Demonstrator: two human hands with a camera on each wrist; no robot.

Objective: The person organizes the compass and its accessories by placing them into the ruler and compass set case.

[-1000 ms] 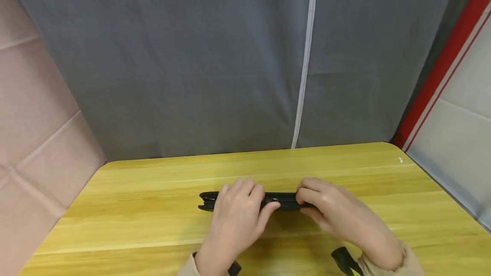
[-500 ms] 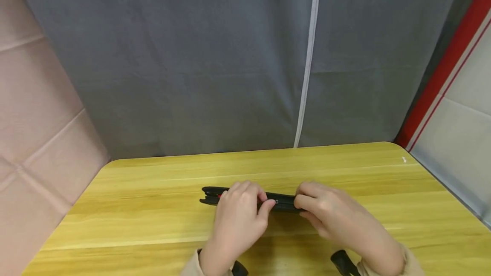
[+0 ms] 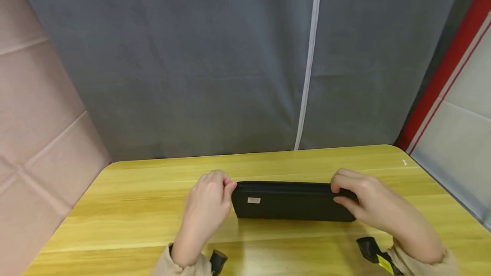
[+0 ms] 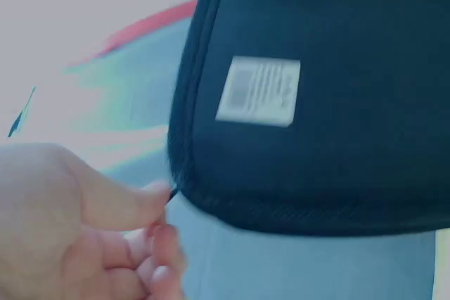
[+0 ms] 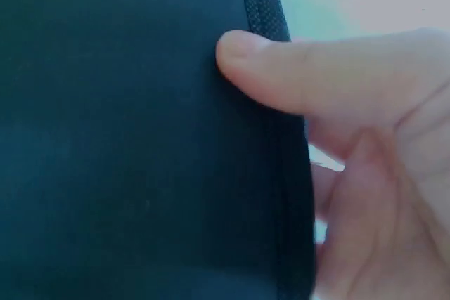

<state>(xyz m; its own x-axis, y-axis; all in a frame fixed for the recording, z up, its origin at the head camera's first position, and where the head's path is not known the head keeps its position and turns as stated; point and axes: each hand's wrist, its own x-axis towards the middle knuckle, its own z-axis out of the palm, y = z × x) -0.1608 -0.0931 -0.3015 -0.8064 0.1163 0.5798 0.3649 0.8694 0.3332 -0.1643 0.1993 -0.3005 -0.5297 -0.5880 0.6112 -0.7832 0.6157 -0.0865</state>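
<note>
A flat black zippered case [image 3: 293, 203] stands on its long edge, its zipper edge up and its broad side facing me. A white barcode sticker [image 4: 258, 92] is stuck near its left end. At the upper left corner, my left hand [image 3: 207, 201] pinches the small dark zipper pull [image 4: 173, 194] between thumb and forefinger. The right end of the case is gripped by my right hand [image 3: 364, 195], thumb on the near face and fingers behind. In the right wrist view the thumb [image 5: 260, 68] lies flat over the piped edge.
The wooden table [image 3: 126, 208] lies under the case. A grey curtain [image 3: 192, 76] hangs behind it, with a pale pink panel [image 3: 42, 97] on the left. A tiny white scrap [image 3: 404, 162] lies near the far right corner.
My left hand has slid left along the zipper to the corner, and the gaping left end has come together. The case has tipped to show its broad side and shifted right with my right hand.
</note>
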